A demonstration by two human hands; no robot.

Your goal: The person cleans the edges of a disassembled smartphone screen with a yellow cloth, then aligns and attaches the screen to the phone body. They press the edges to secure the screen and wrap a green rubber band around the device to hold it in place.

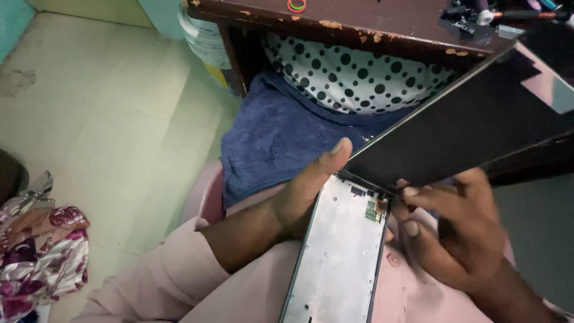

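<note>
We see the left hand (302,197) gripping the long grey metal tablet frame (338,257) by its left edge, thumb pressed up at the top corner, the frame resting over the lap in pale pink clothing. The right hand (460,230) sits at the frame's upper right corner, its fingers (418,192) pinched narrow on the lower edge of the flat black glass screen panel (472,128), which is lifted off the frame and tilts upward to the right, touching it only near that corner. A small green circuit piece (372,210) shows inside the frame. Behind lie a dark blue towel (272,134), a white black-dotted cloth (353,75) and the chipped brown wooden desk (359,18).
</note>
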